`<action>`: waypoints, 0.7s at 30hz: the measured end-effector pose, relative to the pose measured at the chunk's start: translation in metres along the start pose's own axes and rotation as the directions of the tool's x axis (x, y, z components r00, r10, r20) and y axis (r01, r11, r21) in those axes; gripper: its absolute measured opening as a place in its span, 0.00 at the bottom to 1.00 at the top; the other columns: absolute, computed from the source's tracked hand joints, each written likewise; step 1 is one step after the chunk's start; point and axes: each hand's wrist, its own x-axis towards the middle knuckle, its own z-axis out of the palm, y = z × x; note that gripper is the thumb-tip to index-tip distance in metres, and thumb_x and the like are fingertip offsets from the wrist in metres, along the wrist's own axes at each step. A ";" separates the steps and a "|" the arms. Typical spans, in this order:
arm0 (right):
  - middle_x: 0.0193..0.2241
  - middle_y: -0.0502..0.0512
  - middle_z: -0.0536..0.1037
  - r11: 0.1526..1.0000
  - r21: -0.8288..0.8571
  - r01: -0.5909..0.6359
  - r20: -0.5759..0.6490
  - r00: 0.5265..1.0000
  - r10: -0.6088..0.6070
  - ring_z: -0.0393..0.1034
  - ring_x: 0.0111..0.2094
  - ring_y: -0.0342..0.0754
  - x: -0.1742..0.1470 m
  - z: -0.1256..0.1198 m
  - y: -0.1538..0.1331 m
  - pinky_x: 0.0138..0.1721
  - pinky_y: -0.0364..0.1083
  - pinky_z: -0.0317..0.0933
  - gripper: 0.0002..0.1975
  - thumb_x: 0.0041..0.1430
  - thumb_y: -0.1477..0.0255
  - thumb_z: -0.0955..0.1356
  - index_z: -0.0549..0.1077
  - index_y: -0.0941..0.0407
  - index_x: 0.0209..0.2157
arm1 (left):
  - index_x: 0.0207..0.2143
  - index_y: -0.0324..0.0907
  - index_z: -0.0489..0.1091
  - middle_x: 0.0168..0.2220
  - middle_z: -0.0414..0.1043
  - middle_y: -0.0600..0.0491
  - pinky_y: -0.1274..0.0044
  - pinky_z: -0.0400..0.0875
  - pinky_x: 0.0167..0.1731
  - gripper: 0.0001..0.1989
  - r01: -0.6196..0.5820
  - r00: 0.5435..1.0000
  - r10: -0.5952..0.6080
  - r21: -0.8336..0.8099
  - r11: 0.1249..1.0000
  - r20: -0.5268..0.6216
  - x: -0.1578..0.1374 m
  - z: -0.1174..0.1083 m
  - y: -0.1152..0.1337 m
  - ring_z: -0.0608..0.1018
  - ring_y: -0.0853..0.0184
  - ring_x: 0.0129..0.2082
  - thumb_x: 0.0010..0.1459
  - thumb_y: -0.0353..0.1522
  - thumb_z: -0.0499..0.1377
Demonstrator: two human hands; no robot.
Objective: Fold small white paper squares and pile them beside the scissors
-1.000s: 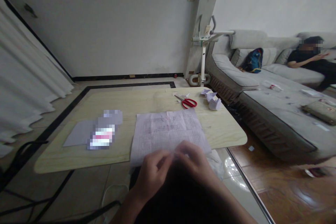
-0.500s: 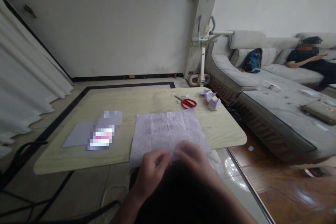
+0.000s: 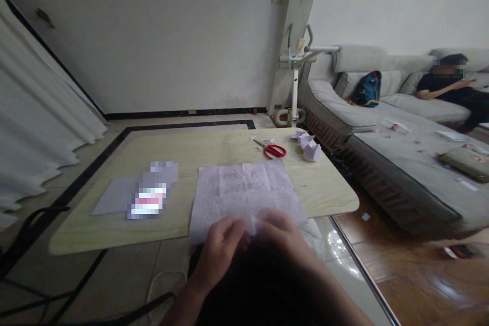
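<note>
My left hand (image 3: 224, 244) and my right hand (image 3: 280, 232) are close together at the table's near edge, fingers bent inward. Between their fingertips shows a small white piece of paper (image 3: 252, 225), blurred and mostly covered by the fingers. Its folds cannot be made out. Beneath and beyond the hands, a large creased sheet of printed paper (image 3: 244, 188) hangs slightly over the near edge. Red-handled scissors (image 3: 274, 151) lie behind that sheet with their blades partly apart, beside small paper scraps (image 3: 268, 139). Several folded paper pieces (image 3: 312, 152) stand at the far right corner.
On the left of the pale wooden table (image 3: 183, 142) lie a plain paper sheet (image 3: 112, 196) and a pixelated object (image 3: 148, 198). To the right are a grey sofa (image 3: 405, 168), a blue backpack (image 3: 367, 89) and a seated person (image 3: 443, 84). A white exercise stand (image 3: 295, 86) rises behind.
My right hand's fingers have shifted slightly, and a little more of the small white paper shows between the hands. The things on the table have stayed put.
</note>
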 end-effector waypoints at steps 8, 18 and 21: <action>0.19 0.46 0.67 0.996 0.086 -0.010 0.008 1.000 0.010 0.60 0.22 0.41 0.001 0.000 0.006 0.25 0.41 0.52 0.11 0.54 0.65 0.71 0.71 0.58 0.26 | 0.23 0.42 0.67 0.20 0.68 0.57 0.80 0.67 0.24 0.17 0.001 1.000 -0.001 -0.034 0.999 0.011 -0.004 0.002 0.000 0.72 0.70 0.22 0.64 0.38 0.54; 0.22 0.48 0.70 0.994 -0.109 0.001 0.011 1.000 0.000 0.63 0.25 0.43 -0.002 0.005 -0.003 0.26 0.41 0.57 0.18 0.59 0.58 0.69 0.70 0.58 0.26 | 0.23 0.42 0.66 0.21 0.66 0.58 0.80 0.66 0.24 0.16 0.025 1.000 -0.025 -0.010 1.000 0.005 -0.004 0.006 -0.001 0.71 0.70 0.23 0.63 0.39 0.55; 0.23 0.49 0.70 0.975 -0.209 0.078 -0.021 0.996 -0.084 0.63 0.26 0.44 -0.002 0.005 -0.003 0.28 0.42 0.59 0.15 0.61 0.62 0.67 0.70 0.57 0.27 | 0.21 0.42 0.66 0.19 0.66 0.58 0.80 0.66 0.23 0.17 0.073 0.997 -0.072 -0.127 0.989 0.011 -0.002 0.006 0.000 0.70 0.70 0.21 0.62 0.38 0.55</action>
